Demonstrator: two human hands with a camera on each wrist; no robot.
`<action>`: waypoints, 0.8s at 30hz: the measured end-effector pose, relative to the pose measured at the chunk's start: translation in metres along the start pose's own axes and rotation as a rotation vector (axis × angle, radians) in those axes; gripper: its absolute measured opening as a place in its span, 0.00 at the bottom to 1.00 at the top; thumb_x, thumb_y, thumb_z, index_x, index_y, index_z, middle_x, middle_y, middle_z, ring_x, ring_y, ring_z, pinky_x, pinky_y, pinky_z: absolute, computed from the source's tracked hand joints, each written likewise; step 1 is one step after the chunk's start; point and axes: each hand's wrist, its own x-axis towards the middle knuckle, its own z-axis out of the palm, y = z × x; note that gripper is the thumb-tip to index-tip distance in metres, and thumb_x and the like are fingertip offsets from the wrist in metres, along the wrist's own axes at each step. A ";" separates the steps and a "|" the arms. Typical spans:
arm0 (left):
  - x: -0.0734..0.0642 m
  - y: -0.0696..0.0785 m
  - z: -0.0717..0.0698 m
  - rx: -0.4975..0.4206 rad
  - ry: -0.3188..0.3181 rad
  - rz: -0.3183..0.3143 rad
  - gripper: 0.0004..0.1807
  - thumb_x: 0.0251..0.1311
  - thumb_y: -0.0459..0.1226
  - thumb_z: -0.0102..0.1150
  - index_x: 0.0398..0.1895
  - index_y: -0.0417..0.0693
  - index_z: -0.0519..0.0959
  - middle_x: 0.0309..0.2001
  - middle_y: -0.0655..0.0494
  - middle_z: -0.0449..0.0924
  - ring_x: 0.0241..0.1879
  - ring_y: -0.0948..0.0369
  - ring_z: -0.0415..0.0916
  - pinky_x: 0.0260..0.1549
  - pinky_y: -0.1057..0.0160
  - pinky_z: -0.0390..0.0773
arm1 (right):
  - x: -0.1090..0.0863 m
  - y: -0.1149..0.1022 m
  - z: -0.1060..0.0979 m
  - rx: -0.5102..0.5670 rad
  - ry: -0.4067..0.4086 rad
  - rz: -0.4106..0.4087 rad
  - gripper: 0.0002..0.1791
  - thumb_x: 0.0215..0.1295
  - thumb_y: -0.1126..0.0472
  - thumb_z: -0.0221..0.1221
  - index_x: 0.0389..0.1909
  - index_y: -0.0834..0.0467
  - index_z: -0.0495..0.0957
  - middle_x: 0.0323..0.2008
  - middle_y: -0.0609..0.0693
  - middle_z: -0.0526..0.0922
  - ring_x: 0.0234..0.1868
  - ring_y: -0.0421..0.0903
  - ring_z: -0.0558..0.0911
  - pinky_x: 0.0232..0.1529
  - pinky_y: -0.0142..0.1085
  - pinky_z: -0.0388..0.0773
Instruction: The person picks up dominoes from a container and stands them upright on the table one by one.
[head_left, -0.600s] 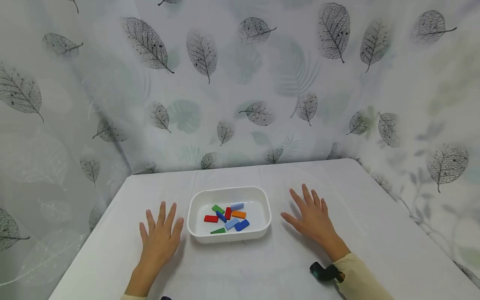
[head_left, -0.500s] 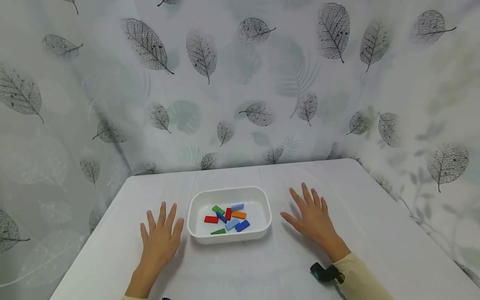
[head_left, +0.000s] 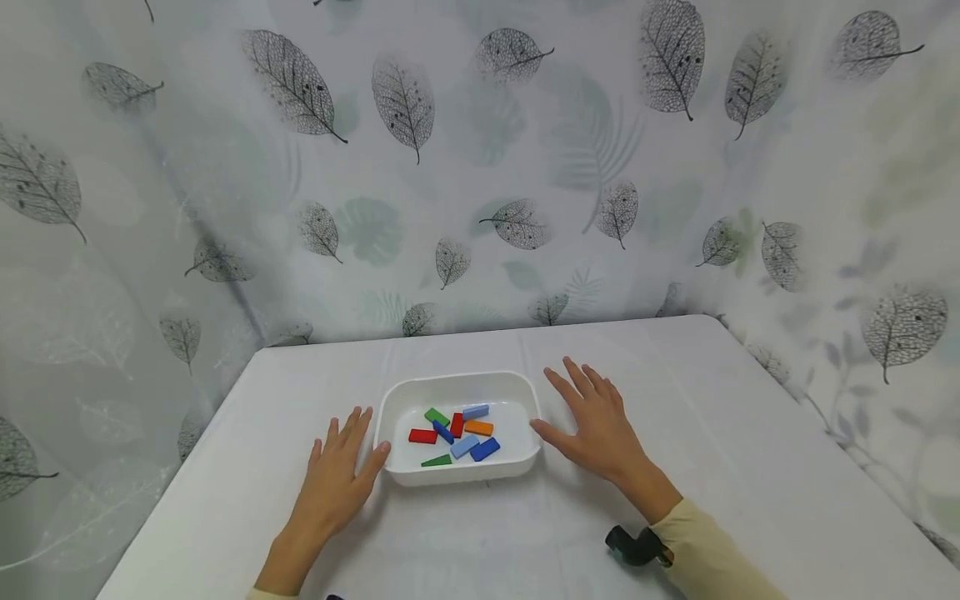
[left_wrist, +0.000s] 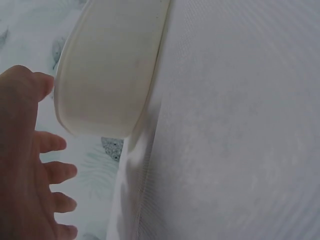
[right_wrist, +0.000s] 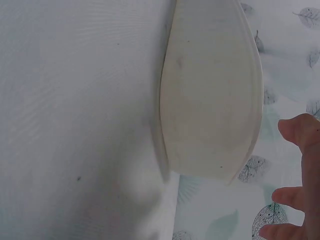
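Note:
A white plastic tray (head_left: pixel 459 477) with rounded corners sits mid-table and holds several small coloured blocks. Among them are a red block (head_left: pixel 422 436), an orange block (head_left: pixel 478 427), a dark blue block (head_left: pixel 486 449), a light blue block (head_left: pixel 465 447) and a thin green wedge (head_left: pixel 436 460). My left hand (head_left: pixel 336 483) is at the tray's left end, fingers spread and thumb close to the rim. At the right end, my right hand (head_left: pixel 596 429) holds nothing, its thumb tip near the rim. Both wrist views show the tray's outer wall (left_wrist: pixel 110 70) beside the fingers.
A white cloth covers the table (head_left: pixel 480 550). Leaf-patterned curtains (head_left: pixel 465 167) stand behind it and along both sides. A dark device (head_left: pixel 633 546) is strapped at the right wrist, by the beige sleeve (head_left: pixel 708 554).
Both hands have moved inward to the tray, the left to the right and the right to the left. The tray and blocks have stayed in place.

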 end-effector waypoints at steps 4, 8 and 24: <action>0.000 0.001 0.003 -0.018 -0.040 -0.018 0.41 0.78 0.61 0.44 0.83 0.46 0.57 0.80 0.41 0.55 0.78 0.33 0.45 0.71 0.28 0.43 | 0.007 -0.011 0.001 0.005 -0.008 -0.036 0.43 0.64 0.39 0.67 0.75 0.54 0.70 0.78 0.60 0.62 0.76 0.66 0.59 0.71 0.68 0.52; 0.000 0.001 0.003 -0.047 -0.060 -0.026 0.42 0.78 0.61 0.44 0.83 0.44 0.57 0.79 0.41 0.56 0.78 0.33 0.45 0.71 0.30 0.44 | 0.016 -0.022 0.004 0.019 -0.021 -0.076 0.41 0.64 0.40 0.67 0.74 0.54 0.73 0.77 0.58 0.65 0.76 0.64 0.60 0.72 0.66 0.53; -0.001 0.006 -0.001 -0.126 -0.141 -0.054 0.40 0.79 0.57 0.45 0.85 0.48 0.51 0.80 0.42 0.55 0.78 0.33 0.44 0.69 0.29 0.49 | 0.051 -0.056 0.022 0.122 -0.224 -0.071 0.26 0.70 0.54 0.67 0.66 0.54 0.79 0.68 0.54 0.77 0.67 0.55 0.74 0.59 0.54 0.78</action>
